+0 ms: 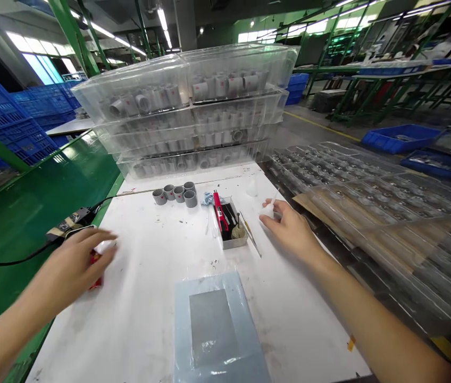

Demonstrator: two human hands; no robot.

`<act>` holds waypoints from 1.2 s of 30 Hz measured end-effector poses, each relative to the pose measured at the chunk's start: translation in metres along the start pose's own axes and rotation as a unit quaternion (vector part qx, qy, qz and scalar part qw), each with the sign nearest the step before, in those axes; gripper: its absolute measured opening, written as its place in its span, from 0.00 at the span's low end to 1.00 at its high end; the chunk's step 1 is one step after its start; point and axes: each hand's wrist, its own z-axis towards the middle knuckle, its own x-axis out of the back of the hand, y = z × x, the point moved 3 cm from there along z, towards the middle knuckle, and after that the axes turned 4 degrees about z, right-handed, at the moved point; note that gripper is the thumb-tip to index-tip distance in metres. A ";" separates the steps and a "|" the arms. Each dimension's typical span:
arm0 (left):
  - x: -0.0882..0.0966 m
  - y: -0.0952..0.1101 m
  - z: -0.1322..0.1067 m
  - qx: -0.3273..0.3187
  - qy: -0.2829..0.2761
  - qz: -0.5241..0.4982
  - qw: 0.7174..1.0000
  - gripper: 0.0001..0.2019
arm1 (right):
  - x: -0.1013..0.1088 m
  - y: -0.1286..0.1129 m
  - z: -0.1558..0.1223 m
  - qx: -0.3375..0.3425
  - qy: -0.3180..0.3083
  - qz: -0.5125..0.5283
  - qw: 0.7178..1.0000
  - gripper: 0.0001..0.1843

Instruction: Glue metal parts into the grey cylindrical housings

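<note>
My left hand (74,261) is blurred by motion near the left edge of the white table (149,298), its fingers over a small red object (95,271) and a white piece (106,246). My right hand (287,226) hovers at the table's right side, thumb and forefinger pinching a thin white stick (274,201). Between the hands sits a small open box (231,226) with a red tool (218,210) lying in it. Several grey cylinders (175,194) stand behind it. A grey-blue plastic bag (215,332) lies at the near edge.
Stacked clear trays (193,106) full of grey cylinders stand at the table's back. More clear trays of parts (353,181) spread to the right. A green conveyor (30,213) with a black cable (10,260) runs on the left. Blue crates (6,122) stand beyond it.
</note>
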 end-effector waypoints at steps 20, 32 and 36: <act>-0.050 0.098 -0.058 0.143 -0.121 -0.446 0.875 0.14 | 0.008 -0.104 -0.071 0.178 0.093 0.288 0.936 0.22; -0.066 0.133 -0.095 0.203 -0.199 -0.638 0.716 0.21 | -0.019 -0.112 -0.093 0.191 -0.025 0.401 0.895 0.14; -0.064 0.138 -0.098 0.191 -0.186 -0.614 0.743 0.18 | -0.027 -0.106 -0.098 0.203 -0.080 0.435 0.873 0.21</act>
